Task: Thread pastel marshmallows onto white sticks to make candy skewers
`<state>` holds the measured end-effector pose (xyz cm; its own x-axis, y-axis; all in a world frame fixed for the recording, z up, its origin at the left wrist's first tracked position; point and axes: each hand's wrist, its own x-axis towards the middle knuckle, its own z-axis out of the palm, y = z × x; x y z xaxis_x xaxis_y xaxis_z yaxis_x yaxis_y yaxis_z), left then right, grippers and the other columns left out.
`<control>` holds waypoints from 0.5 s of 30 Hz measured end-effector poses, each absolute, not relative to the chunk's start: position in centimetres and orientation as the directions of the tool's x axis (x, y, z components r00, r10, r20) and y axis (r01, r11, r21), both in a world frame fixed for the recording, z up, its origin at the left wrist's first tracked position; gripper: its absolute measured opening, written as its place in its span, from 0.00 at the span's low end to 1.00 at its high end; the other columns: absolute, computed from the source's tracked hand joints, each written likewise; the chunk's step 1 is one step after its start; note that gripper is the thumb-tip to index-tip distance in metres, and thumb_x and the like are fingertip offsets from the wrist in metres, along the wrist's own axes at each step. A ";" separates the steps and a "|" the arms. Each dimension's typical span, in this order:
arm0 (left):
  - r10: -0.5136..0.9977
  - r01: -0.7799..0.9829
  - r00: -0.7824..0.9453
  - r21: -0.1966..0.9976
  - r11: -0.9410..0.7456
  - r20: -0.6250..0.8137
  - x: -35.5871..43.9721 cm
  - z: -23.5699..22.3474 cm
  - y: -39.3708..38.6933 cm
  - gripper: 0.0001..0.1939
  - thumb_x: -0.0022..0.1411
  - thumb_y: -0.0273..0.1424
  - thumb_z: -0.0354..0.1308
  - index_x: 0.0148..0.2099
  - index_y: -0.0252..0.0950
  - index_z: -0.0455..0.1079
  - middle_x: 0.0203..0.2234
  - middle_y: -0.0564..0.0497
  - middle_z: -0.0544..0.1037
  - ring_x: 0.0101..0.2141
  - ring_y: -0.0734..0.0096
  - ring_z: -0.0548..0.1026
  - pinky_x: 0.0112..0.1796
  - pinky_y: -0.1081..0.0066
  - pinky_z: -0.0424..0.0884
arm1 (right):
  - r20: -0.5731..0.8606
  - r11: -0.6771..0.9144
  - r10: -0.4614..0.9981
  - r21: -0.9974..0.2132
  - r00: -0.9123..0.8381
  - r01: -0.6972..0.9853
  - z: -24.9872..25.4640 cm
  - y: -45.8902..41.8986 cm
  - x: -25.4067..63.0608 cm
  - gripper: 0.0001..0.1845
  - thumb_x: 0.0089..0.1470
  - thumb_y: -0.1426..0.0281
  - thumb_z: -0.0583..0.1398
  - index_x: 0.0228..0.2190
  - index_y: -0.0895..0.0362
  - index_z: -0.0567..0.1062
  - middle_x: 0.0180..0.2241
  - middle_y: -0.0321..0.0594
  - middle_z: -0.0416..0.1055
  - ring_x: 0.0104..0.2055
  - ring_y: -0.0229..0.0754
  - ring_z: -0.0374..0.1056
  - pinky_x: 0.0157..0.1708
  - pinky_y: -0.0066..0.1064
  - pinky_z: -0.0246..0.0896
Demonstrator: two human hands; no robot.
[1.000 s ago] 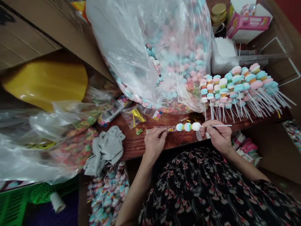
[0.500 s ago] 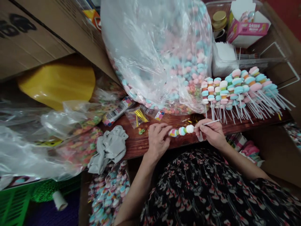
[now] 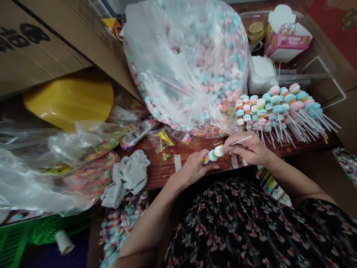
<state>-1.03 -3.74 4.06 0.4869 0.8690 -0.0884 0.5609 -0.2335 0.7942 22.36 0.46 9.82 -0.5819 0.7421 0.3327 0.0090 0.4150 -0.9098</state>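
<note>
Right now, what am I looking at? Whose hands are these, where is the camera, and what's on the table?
No machine here: these are a person's bare hands, seen by a camera worn on their head, looking forward and down. The left hand holds the far end of a candy skewer; the right hand pinches its white stick. On the wooden table lie a big clear bag of sweets, more skewers to its right and gold ties.

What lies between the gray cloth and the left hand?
A white strip by the left hand and green-orange candies nearer the gray cloth, in the head view.
</note>
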 end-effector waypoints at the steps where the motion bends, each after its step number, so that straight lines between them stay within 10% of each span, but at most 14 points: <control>1: 0.879 0.542 0.469 0.814 -0.207 -0.089 -1.0 4.1 -3.6 0.16 0.58 0.44 0.62 0.35 0.37 0.65 0.23 0.58 0.66 0.25 0.75 0.64 0.28 0.75 0.60 | 0.317 0.397 0.741 -0.918 -0.592 0.006 10.0 0.7 22.4 0.07 0.59 0.69 0.59 0.34 0.58 0.78 0.28 0.37 0.75 0.28 0.34 0.69 0.29 0.26 0.66; 7: 0.907 0.493 0.415 0.856 -0.157 -0.072 -0.3 3.7 -3.2 0.19 0.54 0.46 0.65 0.36 0.36 0.67 0.24 0.59 0.66 0.26 0.76 0.63 0.29 0.75 0.60 | 0.180 0.120 0.824 -0.982 -0.538 -0.144 9.3 0.4 21.5 0.09 0.59 0.67 0.60 0.32 0.59 0.76 0.26 0.35 0.73 0.23 0.30 0.67 0.22 0.21 0.65; 15: 0.734 0.362 0.644 0.931 -0.045 -0.215 0.5 5.0 -3.6 0.20 0.49 0.45 0.68 0.31 0.35 0.68 0.21 0.59 0.64 0.24 0.77 0.61 0.28 0.75 0.59 | 0.303 0.331 0.712 -0.940 -0.634 -0.077 9.9 1.7 21.8 0.07 0.59 0.69 0.60 0.33 0.57 0.78 0.26 0.35 0.73 0.26 0.32 0.67 0.25 0.24 0.65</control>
<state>0.47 -3.57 4.99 0.6439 0.7343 -0.2149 0.3623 -0.0452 0.9310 21.76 1.68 9.91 -0.6337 0.7119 0.3027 -0.0770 0.3313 -0.9404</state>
